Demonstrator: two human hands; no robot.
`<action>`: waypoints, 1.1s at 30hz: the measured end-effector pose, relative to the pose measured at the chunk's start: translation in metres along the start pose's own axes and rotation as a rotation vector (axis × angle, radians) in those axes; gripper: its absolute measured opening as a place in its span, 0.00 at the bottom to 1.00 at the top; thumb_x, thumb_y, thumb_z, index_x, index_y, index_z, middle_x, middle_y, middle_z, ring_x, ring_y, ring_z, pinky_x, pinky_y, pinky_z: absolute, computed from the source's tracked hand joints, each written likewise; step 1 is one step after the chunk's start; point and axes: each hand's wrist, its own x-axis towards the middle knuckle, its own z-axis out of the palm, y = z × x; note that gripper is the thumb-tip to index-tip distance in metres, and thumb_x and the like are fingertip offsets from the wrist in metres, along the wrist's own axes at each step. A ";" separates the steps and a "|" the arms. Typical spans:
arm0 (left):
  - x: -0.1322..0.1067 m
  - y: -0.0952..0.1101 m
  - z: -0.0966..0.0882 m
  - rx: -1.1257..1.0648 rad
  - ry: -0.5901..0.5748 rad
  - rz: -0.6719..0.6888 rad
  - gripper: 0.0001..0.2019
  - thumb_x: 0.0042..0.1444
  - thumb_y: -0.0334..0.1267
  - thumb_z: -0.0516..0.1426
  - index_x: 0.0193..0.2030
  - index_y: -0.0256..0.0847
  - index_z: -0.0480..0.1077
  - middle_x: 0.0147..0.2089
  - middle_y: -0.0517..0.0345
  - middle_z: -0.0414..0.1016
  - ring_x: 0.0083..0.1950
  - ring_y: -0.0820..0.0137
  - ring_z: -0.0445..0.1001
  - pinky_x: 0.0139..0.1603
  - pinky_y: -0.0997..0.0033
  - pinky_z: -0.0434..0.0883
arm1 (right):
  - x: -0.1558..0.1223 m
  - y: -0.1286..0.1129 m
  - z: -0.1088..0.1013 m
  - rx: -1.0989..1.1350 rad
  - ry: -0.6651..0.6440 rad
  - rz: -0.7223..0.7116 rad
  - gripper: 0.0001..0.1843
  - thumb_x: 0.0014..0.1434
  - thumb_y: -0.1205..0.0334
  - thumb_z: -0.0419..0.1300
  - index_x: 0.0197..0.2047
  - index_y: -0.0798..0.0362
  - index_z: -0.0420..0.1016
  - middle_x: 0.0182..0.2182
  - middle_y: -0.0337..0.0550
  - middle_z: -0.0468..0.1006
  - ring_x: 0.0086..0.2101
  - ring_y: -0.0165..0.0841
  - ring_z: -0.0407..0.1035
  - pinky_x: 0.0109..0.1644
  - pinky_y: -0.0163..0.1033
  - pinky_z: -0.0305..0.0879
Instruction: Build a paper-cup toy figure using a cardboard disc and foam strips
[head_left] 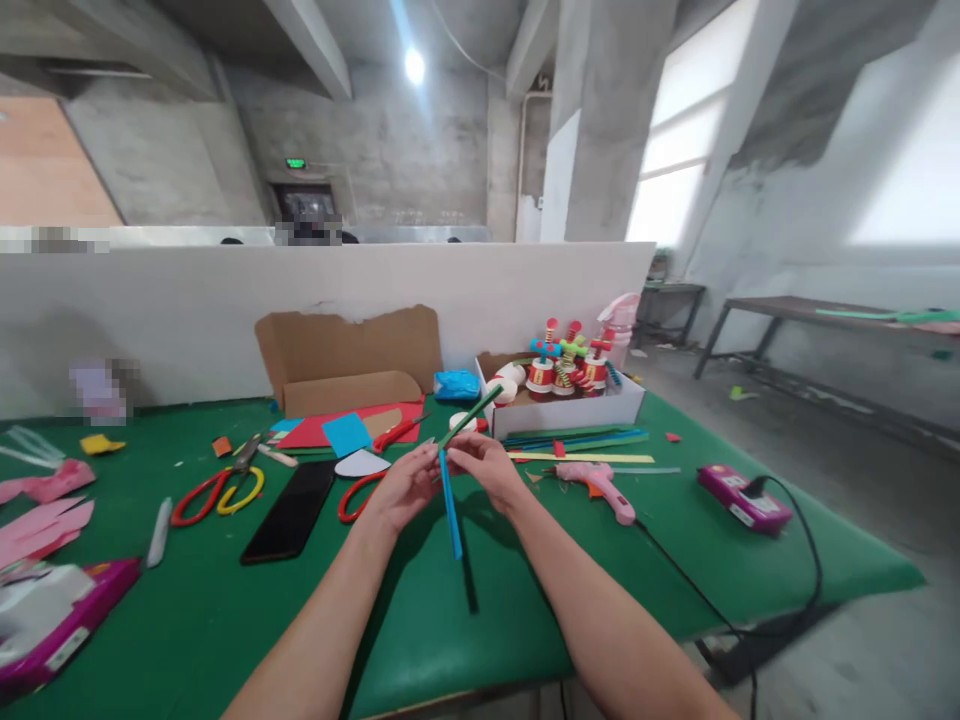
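Over the middle of the green table (pixel 225 620), my left hand (pixel 403 487) and my right hand (pixel 484 462) meet with fingers pinched. Between them they hold a blue stick (pixel 451 512) that hangs down towards me. A green stick (pixel 471 414) slants up and to the right from the same pinch. Both hands are closed on these sticks above the table top.
A black phone (pixel 289 510), red and yellow scissors (pixel 216 488) and more red scissors (pixel 358 495) lie to the left. A pink glue gun (pixel 604 486) with its black cord and a white box of craft figures (pixel 570 400) sit to the right. Cardboard (pixel 349 360) stands behind.
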 end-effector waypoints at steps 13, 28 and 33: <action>0.000 0.000 0.004 0.152 0.126 0.146 0.15 0.35 0.38 0.70 0.28 0.35 0.71 0.22 0.64 0.69 0.25 0.78 0.67 0.30 0.76 0.68 | 0.003 0.004 -0.002 0.018 0.076 0.106 0.13 0.39 0.57 0.69 0.27 0.54 0.74 0.25 0.36 0.76 0.27 0.28 0.69 0.35 0.36 0.66; 0.001 -0.001 0.010 0.251 0.139 0.179 0.19 0.29 0.45 0.70 0.25 0.36 0.71 0.23 0.63 0.69 0.25 0.77 0.66 0.30 0.74 0.65 | 0.005 0.011 0.000 -0.059 0.166 0.096 0.15 0.38 0.57 0.66 0.30 0.56 0.75 0.25 0.39 0.78 0.26 0.29 0.68 0.35 0.36 0.64; 0.001 -0.002 0.009 0.246 0.096 0.182 0.17 0.36 0.45 0.69 0.27 0.36 0.72 0.24 0.62 0.69 0.25 0.77 0.66 0.30 0.74 0.64 | 0.007 0.012 -0.005 -0.200 0.144 0.032 0.13 0.41 0.56 0.65 0.29 0.55 0.76 0.26 0.40 0.79 0.29 0.32 0.70 0.36 0.37 0.64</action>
